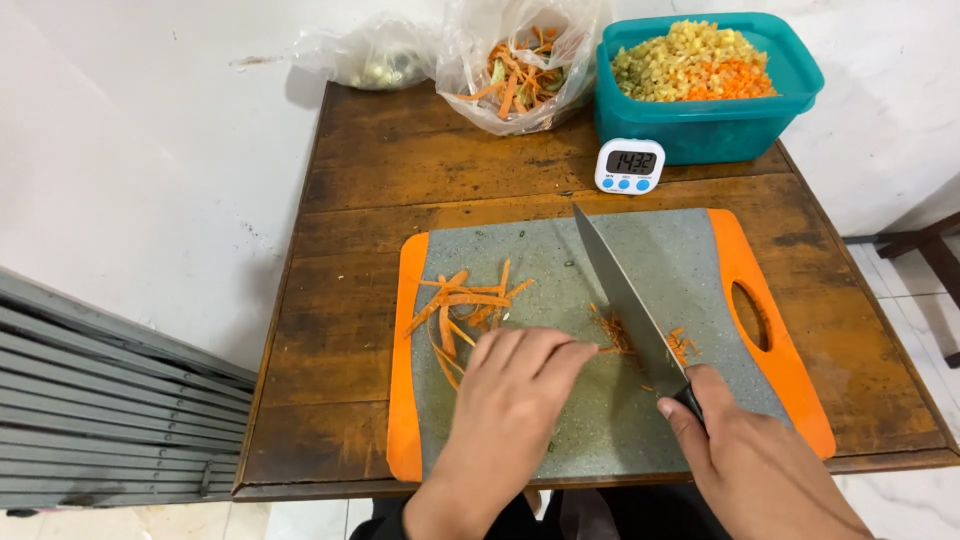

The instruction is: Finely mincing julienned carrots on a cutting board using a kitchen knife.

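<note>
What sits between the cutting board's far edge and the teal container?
In the head view, a small white digital timer stands on the wooden table, between the cutting board and the teal container.

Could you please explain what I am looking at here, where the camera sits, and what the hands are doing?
There is no machine: a person works with bare hands, filmed by a camera on their head looking down. The right hand grips a large knife, its blade over small carrot bits. The left hand rests fingers-down beside them on a grey cutting board with orange ends. Carrot peelings lie on the board's left. On the wooden table behind stand a teal tub of diced vegetables, a small white timer and a plastic bag of scraps.
</note>
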